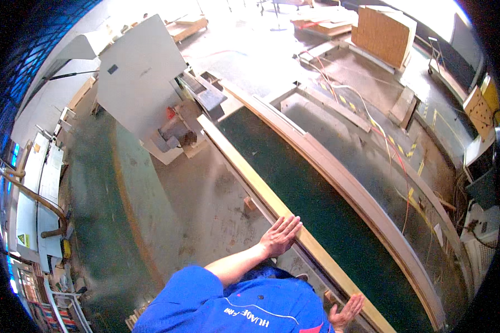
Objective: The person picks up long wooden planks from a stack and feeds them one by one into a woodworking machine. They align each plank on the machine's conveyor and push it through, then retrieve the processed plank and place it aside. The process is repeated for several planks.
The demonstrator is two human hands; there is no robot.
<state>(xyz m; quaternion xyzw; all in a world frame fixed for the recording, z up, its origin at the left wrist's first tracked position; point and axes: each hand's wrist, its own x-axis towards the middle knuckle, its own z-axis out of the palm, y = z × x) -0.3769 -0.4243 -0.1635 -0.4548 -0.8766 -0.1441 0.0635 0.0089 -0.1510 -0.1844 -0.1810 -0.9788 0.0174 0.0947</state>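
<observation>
A long, pale yellow wooden strip (250, 172) runs diagonally from the machine area down to the lower right, with darker edges along its near side. My left hand (280, 236) lies flat across its top, fingers extended and close together. Farther down, my right hand (346, 312) touches the near side of the strip, palm turned to it and thumb apart. Neither hand is wrapped around the strip. At the strip's far end stands a machine (204, 93) with a large grey panel (139, 79) beside it. My right forearm is mostly hidden.
Beyond the strip lies a dark green surface (300, 200), bordered by a long brownish rail (341, 183). Hoses (368, 114) trail over the floor at right. A wooden block (249, 204) sits beneath the strip. Boards are stacked (381, 35) at the back right; white equipment (39, 200) stands left.
</observation>
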